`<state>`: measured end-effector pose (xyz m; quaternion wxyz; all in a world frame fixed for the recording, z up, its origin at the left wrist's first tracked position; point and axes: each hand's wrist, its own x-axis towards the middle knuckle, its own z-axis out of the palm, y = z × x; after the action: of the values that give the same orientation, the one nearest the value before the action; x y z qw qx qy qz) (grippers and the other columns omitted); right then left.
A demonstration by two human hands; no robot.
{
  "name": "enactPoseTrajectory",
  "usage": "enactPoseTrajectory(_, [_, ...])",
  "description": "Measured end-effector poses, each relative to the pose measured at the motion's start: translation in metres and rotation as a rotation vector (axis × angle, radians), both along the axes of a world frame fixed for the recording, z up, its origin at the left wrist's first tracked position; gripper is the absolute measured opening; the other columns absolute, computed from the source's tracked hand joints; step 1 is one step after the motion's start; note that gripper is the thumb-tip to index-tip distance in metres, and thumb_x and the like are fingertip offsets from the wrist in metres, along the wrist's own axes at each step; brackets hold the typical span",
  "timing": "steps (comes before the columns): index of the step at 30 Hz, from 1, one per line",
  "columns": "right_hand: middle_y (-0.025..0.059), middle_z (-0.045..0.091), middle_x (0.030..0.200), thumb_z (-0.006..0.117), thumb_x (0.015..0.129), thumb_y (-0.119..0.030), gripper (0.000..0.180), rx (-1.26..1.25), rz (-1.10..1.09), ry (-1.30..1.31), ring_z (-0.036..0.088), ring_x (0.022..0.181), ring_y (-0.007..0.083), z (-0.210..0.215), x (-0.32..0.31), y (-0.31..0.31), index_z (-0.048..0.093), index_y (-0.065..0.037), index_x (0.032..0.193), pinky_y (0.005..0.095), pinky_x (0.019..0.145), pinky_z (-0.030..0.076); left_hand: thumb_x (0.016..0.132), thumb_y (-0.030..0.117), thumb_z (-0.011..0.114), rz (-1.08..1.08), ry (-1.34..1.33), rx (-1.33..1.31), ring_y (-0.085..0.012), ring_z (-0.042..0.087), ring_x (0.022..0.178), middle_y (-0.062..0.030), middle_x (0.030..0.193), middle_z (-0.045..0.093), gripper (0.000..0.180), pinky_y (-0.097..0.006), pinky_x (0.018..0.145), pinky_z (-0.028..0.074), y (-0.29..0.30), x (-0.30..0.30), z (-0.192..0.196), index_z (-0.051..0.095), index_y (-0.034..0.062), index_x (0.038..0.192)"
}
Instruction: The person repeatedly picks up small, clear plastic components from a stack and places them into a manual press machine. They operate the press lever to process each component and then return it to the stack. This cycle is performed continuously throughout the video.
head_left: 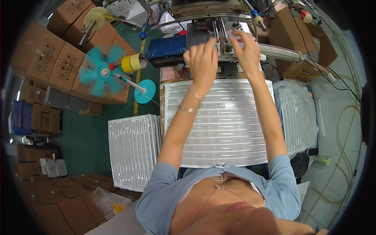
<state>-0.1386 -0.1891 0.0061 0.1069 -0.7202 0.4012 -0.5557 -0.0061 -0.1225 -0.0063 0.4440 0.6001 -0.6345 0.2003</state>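
Both my hands reach forward to a metal machine (227,49) at the far edge of the work surface. My left hand (203,62) is closed, fingers bent together beside the machine's slim metal rods (219,30); anything in its fingertips is too small to make out. On the other side of the rods, my right hand (246,51) has its thumb and fingers apart and curved, with nothing clearly held. Under my forearms lies a broad sheet of whitish, glossy strips (223,129) in many parallel rows, reaching nearly to my body.
At left, a stack of similar strip sheets (133,150) stands beside a teal fan (105,72) and piled cartons (39,51). A blue box (166,47) sits left of the machine. Plastic-wrapped sheets (295,117) lie at right, with cables and hoses beyond.
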Motion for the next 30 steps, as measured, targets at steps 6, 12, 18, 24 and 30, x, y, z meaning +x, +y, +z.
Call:
enactPoseTrajectory(6, [0.0000,0.064,0.080,0.066,0.076,-0.028,0.015,-0.235,-0.226,0.387,0.057,0.080,0.0232,-0.008,0.031,-0.044,0.065,-0.016,0.086,0.0393,0.070,0.036,0.081,0.017,0.064,-0.214,0.403,0.259,-0.0147,0.051,0.066,-0.0019,0.070,0.057,0.028,-0.031,0.078,0.034,0.070,-0.003,-0.028,0.061,0.0097,0.108])
enactPoseTrajectory(12, [0.0074,0.062,0.100,0.066,0.075,-0.038,0.039,-0.116,-0.143,0.317,0.057,0.092,0.0280,-0.014,0.019,-0.038,0.060,-0.014,0.105,0.0417,0.079,0.039,0.081,0.018,0.064,-0.273,0.488,0.347,-0.0116,0.051,0.063,-0.0026,0.070,0.057,0.026,-0.028,0.072,0.037,0.082,-0.003,-0.046,0.062,0.0069,0.105])
enactPoseTrajectory(18, [0.0118,0.060,0.102,0.065,0.079,-0.031,0.041,0.110,-0.011,0.086,0.057,0.091,0.0295,-0.038,-0.059,0.015,0.057,-0.005,0.109,0.0363,0.078,0.045,0.089,0.026,0.059,-0.411,0.930,0.425,-0.0056,0.053,0.065,0.0008,0.075,0.058,0.026,-0.022,0.057,0.041,0.085,0.000,-0.052,0.061,0.0045,0.104])
enactPoseTrajectory(24, [0.0078,0.058,0.088,0.068,0.075,-0.020,0.024,0.412,0.108,0.517,0.057,0.079,0.0247,-0.084,-0.121,0.076,0.064,-0.007,0.096,0.0339,0.070,0.046,0.094,0.029,0.044,-0.829,1.739,0.581,-0.0168,0.062,0.081,-0.0134,0.097,0.062,0.030,-0.027,0.064,0.050,0.085,0.007,-0.048,0.056,0.0032,0.103])
enactPoseTrajectory(30, [0.0044,0.055,0.085,0.073,0.066,-0.015,0.022,0.212,0.263,0.757,0.055,0.082,0.0242,-0.107,-0.115,0.094,0.063,-0.011,0.086,0.0355,0.071,0.042,0.089,0.018,0.043,-1.064,2.134,0.576,-0.0249,0.062,0.088,-0.0167,0.102,0.060,0.021,-0.035,0.074,0.054,0.082,0.015,-0.053,0.056,0.0037,0.098])
